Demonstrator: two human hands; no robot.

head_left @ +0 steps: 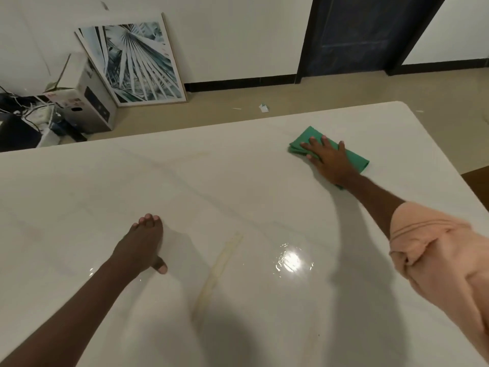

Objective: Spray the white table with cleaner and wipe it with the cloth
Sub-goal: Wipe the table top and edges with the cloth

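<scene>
The white table point(211, 186) fills most of the view, glossy with a bright wet patch near its middle right. A folded green cloth point(357, 158) lies far right on the tabletop. My right hand point(326, 160) presses flat on the cloth with fingers spread straight. My left hand point(144, 245) rests on the bare tabletop at centre left, fingers straight and together, thumb out to the side. No spray bottle is in view.
A pale yellowish streak point(219, 268) runs diagonally across the table. Beyond the far edge lies beige floor point(211, 112). A framed leaf print point(135, 64) leans on the wall beside a cardboard box point(84, 99) and tangled cables. A dark door point(365, 33) stands at the back right.
</scene>
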